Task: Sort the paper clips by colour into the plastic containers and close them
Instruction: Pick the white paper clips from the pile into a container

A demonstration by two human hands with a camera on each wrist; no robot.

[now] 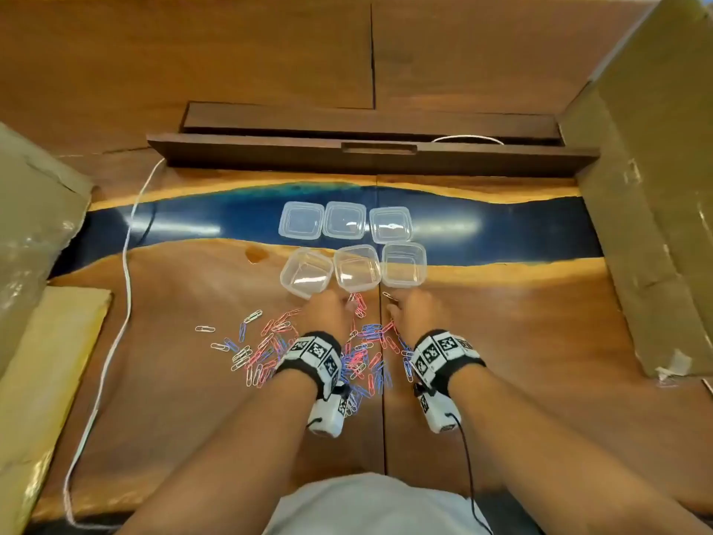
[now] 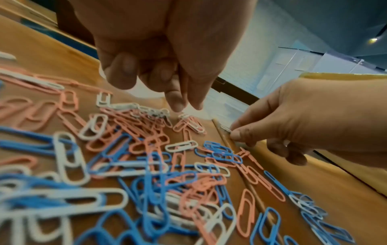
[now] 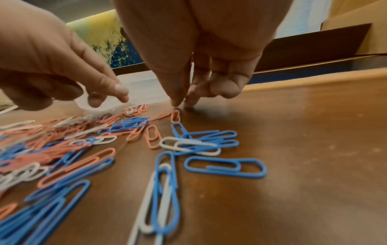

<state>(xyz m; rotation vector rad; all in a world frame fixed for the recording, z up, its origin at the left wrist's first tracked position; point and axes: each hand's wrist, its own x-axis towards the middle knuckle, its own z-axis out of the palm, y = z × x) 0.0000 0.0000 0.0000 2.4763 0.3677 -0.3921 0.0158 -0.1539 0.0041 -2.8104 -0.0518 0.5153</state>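
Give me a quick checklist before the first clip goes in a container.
1. Three containers open: ok.
2. Three lids set apart behind: ok.
3. Containers hold no clips yet: ok.
4. Right hand pinching a white clip: ok.
5. Left hand holding a clip: cannot tell.
6. Pile sorted by colour: not ok, pink, blue and white mixed.

Seemingly an office; resin-inlaid wooden table (image 1: 501, 341); cardboard boxes (image 1: 656, 187) alongside.
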